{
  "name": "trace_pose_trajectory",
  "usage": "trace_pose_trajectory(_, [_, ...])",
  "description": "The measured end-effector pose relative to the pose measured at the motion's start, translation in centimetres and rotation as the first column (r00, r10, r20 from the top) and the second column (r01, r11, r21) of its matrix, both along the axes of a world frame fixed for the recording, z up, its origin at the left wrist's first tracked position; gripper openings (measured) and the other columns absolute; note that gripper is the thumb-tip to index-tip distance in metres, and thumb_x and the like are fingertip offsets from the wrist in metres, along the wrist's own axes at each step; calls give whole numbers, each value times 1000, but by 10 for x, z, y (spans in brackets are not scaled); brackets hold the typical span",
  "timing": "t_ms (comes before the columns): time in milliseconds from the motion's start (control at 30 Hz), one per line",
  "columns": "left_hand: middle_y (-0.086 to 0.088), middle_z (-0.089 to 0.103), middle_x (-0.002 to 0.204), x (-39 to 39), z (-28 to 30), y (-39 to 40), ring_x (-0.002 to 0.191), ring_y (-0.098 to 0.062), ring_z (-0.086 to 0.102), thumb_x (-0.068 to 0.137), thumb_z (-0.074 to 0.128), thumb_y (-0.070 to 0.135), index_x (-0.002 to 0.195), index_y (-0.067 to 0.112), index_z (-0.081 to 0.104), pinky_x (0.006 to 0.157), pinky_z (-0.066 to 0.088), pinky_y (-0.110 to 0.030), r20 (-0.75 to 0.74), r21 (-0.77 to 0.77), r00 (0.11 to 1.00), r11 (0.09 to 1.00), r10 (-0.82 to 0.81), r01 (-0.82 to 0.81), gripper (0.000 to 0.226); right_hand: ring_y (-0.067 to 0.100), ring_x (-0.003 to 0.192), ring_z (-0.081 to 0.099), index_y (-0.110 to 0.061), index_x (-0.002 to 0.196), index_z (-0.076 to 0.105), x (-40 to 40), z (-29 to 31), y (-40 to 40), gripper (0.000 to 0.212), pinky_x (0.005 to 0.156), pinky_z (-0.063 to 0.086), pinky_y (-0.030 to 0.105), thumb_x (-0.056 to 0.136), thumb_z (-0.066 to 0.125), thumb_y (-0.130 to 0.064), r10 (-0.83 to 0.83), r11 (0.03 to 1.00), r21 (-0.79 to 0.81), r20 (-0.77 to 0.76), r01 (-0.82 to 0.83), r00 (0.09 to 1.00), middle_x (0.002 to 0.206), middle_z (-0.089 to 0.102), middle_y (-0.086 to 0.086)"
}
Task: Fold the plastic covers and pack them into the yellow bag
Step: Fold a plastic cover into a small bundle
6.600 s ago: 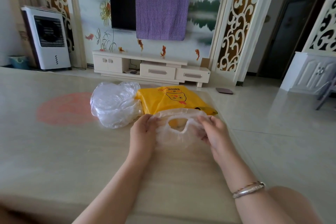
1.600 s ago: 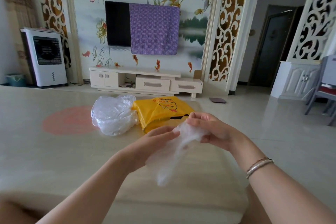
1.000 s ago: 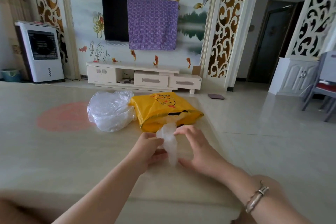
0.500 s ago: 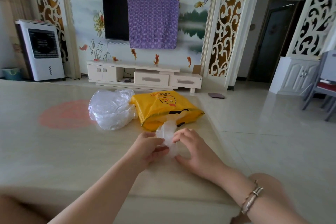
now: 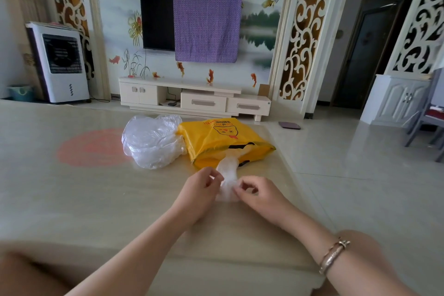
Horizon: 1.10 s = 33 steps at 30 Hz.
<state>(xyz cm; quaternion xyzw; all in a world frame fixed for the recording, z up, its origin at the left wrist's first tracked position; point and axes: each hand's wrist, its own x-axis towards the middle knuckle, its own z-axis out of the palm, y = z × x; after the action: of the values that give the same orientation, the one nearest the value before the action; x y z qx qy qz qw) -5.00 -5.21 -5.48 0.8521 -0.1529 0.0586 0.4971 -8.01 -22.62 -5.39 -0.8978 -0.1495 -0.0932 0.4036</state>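
A: Although folding was well under way, how much of the job was done at this reading?

B: Judged less than half. On the table [image 5: 72, 199] the pile [image 5: 151, 142] of loose clear covers lay heaped and unfolded, touching the left side of the bag [image 5: 223, 142]. That pile looked like the bulk of what was left.

A: And the bag's contents?

B: Bag lay flat on its side, mouth facing the person. Some pale plastic showed at the opening, so at least one cover appeared to be inside; count could not be told. The rest of the interior was hidden.

A: The cover in work?

B: One cover [image 5: 228, 170], gathered into a narrow crumpled strip, stood up between the hands just in front of the bag mouth, its lower end near the table.

A: Hands?

B: Left hand [image 5: 201, 190] had fingers curled, thumb and fingertips pinching the strip's left edge. Right hand [image 5: 257, 194] was likewise curled, pinching the lower right edge. Both held that same cover, nothing else.

A: Remaining steps?

B: Finish this fold, slide it into the bag, then work through the pile.
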Motion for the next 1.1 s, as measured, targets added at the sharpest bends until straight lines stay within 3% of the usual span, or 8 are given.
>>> trace_pose_trajectory(167, [8,64,84,2,-6,-2,82,-12,60,93,52,51,98,22,59,69,44,-27,-110,-47,992,997,61,-66,30,9,70,58,-18,78,62,27,-4,7,15,65,43,23,91,65,-27,-154,971,176,-41,159,987,75,66,-1])
trace_pose_trajectory(367, [-2,67,100,16,-6,-2,90,-17,63,83,72,24,113,16,51,64,43,-22,-237,27,969,997,76,-72,37,6,62,45,-21,88,46,46,-1,14,25,50,34,13,82,70,-15,-377,923,68,-30,378,926,72,48,-6])
trace_pose_trajectory(500, [-10,66,110,24,-3,-1,101,-25,63,81,74,16,117,10,51,78,47,-29,-321,-27,945,996,68,-81,43,1,67,49,-19,82,58,35,8,14,21,62,38,12,82,59,1,-196,962,202,48,183,979,78,54,-5])
trace_pose_trajectory(600, [-11,64,113,25,-1,-1,105,-26,62,82,73,16,120,9,52,82,46,-30,-325,-17,941,995,90,-101,44,3,99,53,-24,96,63,25,8,11,22,80,38,7,82,61,-7,-19,999,-50,33,21,999,102,55,-9])
trace_pose_trajectory(700, [-10,64,115,25,0,-3,104,-25,60,85,69,16,122,11,52,79,46,-29,-345,-30,934,993,95,-112,41,9,114,48,-29,106,57,20,1,4,34,96,43,26,73,62,-25,6,966,-259,-28,-13,1000,113,50,-10])
trace_pose_trajectory(867, [-7,65,108,18,3,-3,82,-16,56,88,66,16,121,15,53,57,39,-21,-334,-91,942,993,42,-76,35,14,115,48,-20,112,60,18,-7,6,35,96,43,33,78,62,-16,-9,940,-340,92,40,996,115,53,-5])
trace_pose_trajectory(1000, [-1,66,98,13,1,5,75,-12,54,90,65,20,119,17,54,61,39,-23,-290,-160,957,984,25,-74,31,11,111,49,-21,104,66,20,-8,14,20,93,43,28,84,62,-19,-7,956,-290,149,51,989,107,57,-7])
trace_pose_trajectory(1100, [10,56,107,5,1,13,88,-10,49,81,74,33,112,25,55,77,42,-25,-73,-42,997,999,20,-23,37,8,107,49,-22,103,66,18,-2,16,16,89,42,25,88,60,-23,-28,967,-251,104,53,994,100,56,-12])
